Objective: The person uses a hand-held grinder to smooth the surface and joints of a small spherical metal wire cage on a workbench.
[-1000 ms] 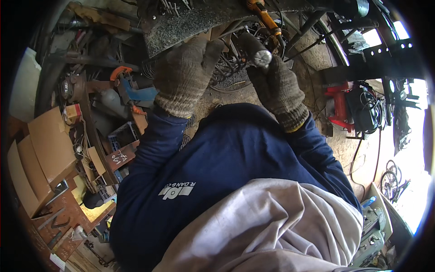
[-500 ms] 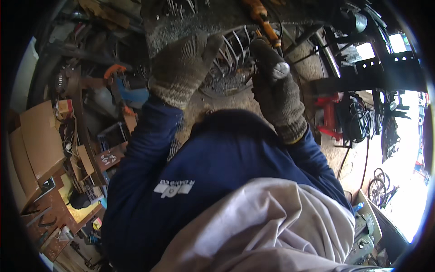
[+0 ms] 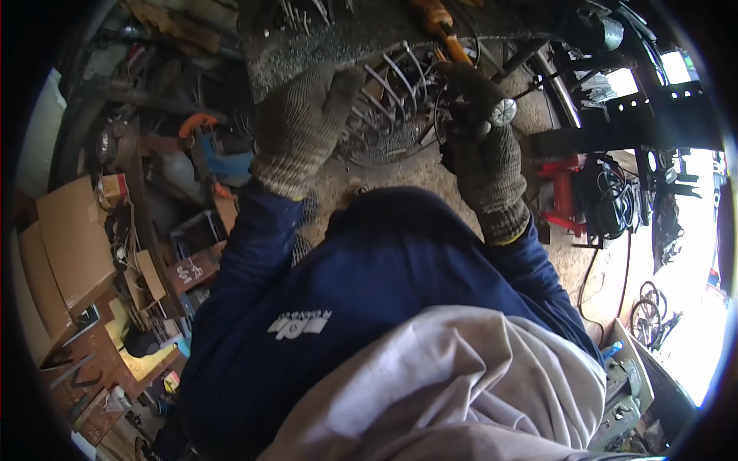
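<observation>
My left hand (image 3: 298, 127), in a grey-brown knitted work glove, is curled at the bench's near edge, beside a row of curved metal bars (image 3: 393, 86). Its fingertips are turned away, so what they grip is hidden. Across from it, my right hand (image 3: 486, 157), gloved alike, is closed around what looks like a hammer (image 3: 503, 113). The hammer's round, shiny metal face points up toward me; most of its handle is hidden in the glove. The bars lie between both hands, over a dark, rounded piece of metalwork.
Beyond the hands stands a dark workbench (image 3: 307, 48) strewn with metal bits. An orange power tool (image 3: 442, 23) lies on it. On the left are cardboard boxes (image 3: 73, 246) and a blue-and-orange tool (image 3: 219, 161); on the right, a red metal stand (image 3: 561, 196) and a dark perforated beam (image 3: 638, 123).
My right hand has shifted a little to the right, and the hammer has turned so its face points more toward me. My left hand has drawn slightly down, its thumb closer to its palm.
</observation>
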`<state>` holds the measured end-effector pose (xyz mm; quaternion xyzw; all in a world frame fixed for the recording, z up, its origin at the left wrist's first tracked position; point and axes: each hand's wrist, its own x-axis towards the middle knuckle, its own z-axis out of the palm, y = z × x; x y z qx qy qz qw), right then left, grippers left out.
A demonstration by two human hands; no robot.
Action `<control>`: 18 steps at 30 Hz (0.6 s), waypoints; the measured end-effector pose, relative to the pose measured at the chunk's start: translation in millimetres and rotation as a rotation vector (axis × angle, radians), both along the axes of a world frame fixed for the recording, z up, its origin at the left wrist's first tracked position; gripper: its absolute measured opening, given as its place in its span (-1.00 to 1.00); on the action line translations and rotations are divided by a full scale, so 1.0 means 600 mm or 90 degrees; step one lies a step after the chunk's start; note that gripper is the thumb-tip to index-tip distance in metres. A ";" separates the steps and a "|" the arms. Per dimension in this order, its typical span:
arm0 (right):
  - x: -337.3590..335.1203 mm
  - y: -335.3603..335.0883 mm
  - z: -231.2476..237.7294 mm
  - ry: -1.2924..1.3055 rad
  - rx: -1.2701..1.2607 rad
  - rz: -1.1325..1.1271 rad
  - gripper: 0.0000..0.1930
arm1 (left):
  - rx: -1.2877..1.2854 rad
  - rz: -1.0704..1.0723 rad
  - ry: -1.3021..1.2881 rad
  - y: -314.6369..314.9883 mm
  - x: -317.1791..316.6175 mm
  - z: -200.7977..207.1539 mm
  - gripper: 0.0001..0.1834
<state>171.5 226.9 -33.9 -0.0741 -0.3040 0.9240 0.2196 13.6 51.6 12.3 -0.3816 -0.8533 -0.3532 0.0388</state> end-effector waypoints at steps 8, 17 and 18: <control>0.016 0.013 -0.023 -0.142 0.439 -0.137 -0.52 | 0.155 -0.043 -0.191 -0.010 0.029 0.009 -0.69; 0.036 0.023 -0.019 -0.167 0.374 -0.151 -0.56 | 0.044 -0.145 -0.113 -0.005 0.027 0.018 -0.67; 0.037 0.022 -0.020 -0.162 0.351 -0.168 -0.56 | 0.008 -0.165 -0.099 -0.002 0.024 0.025 -0.66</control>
